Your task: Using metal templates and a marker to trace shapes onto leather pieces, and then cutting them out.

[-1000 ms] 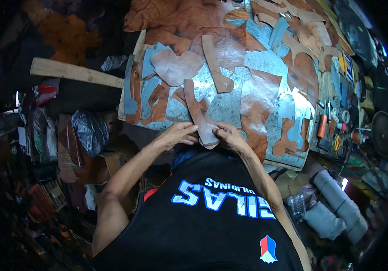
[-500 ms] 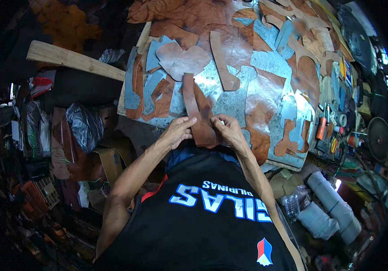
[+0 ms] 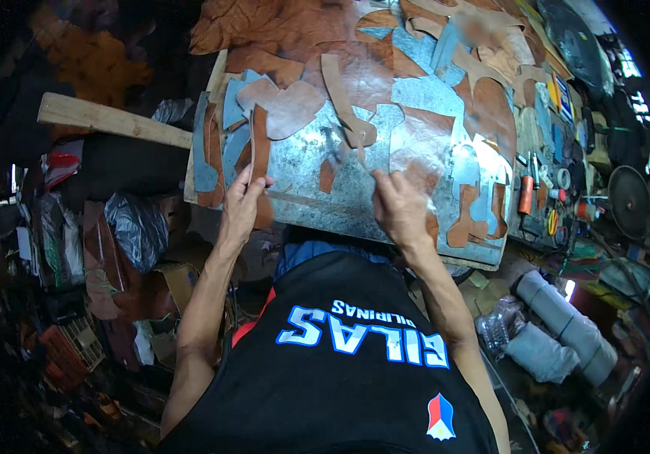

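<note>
The leather strip [image 3: 260, 147] is a long, narrow piece, smooth and reddish brown on its face, with a paler edge along 1 side. It is in front of the left lobe of the 2-lobed leather piece [image 3: 297, 110], overlapping that landmark in view. Its long axis runs away from the person, nearly straight up the view with a slight curve, and its narrow free end points up at the 2-lobed piece. Brown leather also shows below the grip; I cannot tell whether it belongs to the same strip.

The left hand [image 3: 242, 203], below and left of the 2-lobed piece, pinches the strip between thumb and fingers. The right hand [image 3: 403, 206], below and right of it, has its fingers curled together and blurred; I cannot tell what, if anything, they grip.

A tan strap-shaped piece [image 3: 335, 87] with a rounded end lies just right of the 2-lobed piece. Below it, the grey surface [image 3: 302, 170] carries a small brown scrap [image 3: 327, 176].
</note>
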Motion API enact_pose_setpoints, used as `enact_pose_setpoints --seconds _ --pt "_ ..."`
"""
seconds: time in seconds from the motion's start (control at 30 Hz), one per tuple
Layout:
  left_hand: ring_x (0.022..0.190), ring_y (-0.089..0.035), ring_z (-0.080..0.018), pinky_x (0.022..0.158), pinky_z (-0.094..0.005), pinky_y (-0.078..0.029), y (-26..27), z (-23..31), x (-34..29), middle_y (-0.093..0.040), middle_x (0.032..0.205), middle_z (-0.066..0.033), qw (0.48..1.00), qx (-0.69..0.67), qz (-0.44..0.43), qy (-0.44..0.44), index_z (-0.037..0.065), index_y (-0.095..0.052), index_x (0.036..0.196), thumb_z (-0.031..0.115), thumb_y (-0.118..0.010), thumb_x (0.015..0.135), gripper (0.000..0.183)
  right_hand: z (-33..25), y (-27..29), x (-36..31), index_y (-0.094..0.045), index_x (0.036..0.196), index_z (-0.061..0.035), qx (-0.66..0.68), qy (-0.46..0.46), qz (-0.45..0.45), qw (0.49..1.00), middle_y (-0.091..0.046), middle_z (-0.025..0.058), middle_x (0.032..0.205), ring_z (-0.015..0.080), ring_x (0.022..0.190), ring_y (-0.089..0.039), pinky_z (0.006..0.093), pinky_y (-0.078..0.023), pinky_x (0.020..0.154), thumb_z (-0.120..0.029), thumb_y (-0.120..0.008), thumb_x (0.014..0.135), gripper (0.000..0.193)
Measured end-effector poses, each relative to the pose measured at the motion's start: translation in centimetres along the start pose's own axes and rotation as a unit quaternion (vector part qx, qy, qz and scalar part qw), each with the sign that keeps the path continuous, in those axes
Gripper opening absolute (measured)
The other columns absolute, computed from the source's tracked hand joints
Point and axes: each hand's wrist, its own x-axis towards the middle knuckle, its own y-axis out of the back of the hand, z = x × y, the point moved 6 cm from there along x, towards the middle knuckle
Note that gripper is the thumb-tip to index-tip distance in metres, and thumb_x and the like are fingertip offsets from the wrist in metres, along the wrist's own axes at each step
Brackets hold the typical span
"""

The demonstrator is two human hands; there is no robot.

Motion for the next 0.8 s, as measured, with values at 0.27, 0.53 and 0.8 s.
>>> enact_pose_setpoints --seconds 0.27,0.53,0.8 --pt "0.098 -0.052 -0.0124 0.090 -0.0299 -0.043 -5.2 -4.1 2.5 -0.058 0.110 -0.0066 0.995 -0.008 -0.046 0.086 -0.001 -0.048 0.132 0.020 -0.043 0.099 0.040 -1.7 -8.4 -1.8 -0.054 0.115 -0.0054 -0.028 -0.001 -0.083 0.996 -0.054 0.0154 0.091 0.0326 0.081 -0.060 0.0428 -0.052 0.069 -0.008 -0.060 0.079 0.037" --pt "0.072 -0.056 -0.0099 0.066 -0.0248 -0.048 -6.1 -7.8 3.1 -0.059 0.087 -0.0014 0.987 0.145 -0.065 0.029 -0.003 -0.058 0.117 0.008 -0.061 0.090 0.029 4.6 -0.4 -3.1 -0.055 0.124 -0.0039 0.648 -0.317 0.093 0.686 -0.061 0.0099 0.083 0.0097 0.054 -0.051 0.0250 -0.044 0.046 -0.017 -0.052 0.095 0.032" --pt "0.073 -0.062 -0.0263 0.068 -0.0376 -0.050 -6.5 -1.6 2.4 -0.065 0.083 -0.0130 0.899 0.408 -0.060 -0.149 0.000 -0.066 0.101 0.013 -0.070 0.081 0.025 5.8 -4.4 -7.8 -0.059 0.117 -0.0056 0.744 -0.396 0.055 0.536 -0.050 -0.0014 0.064 0.0072 0.045 -0.042 0.0226 -0.035 0.042 -0.030 -0.056 0.097 0.032"
